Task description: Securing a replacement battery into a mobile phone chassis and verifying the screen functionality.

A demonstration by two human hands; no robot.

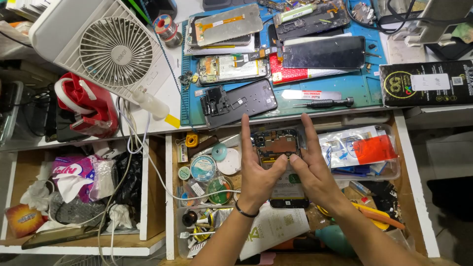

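An opened black smartphone with its back cover removed [280,165] is held over the open wooden drawer [416,197] in front of the bench [172,106]. Its long axis runs away from the person, camera end far, lower edge nearest the wrists. The exposed board and copper-coloured shielding are seen at the far end; the lower part is largely covered by the palms.

The left hand [256,175] is set against the phone's left edge, the right hand [311,172] against its right edge. Both thumbs are pressed onto the inner face near the middle, meeting almost tip to tip. Each grip is a clamp between thumb and palm; the index fingers [245,135] are stretched straight past the top edge, not curled. The two hands are equally near, the phone lying directly between them.

A black band [245,212] is worn on the left wrist.

Hard to make out: what lies under the thumbs, and whether the remaining fingers support the phone from beneath, since they are hidden. The drawer contents below the phone are mostly blocked.

Nearby on the blue work mat [364,86]: a dark plastic phone frame [239,102], a black-handled screwdriver [325,103]. A white desk fan [106,47] stands at far left.
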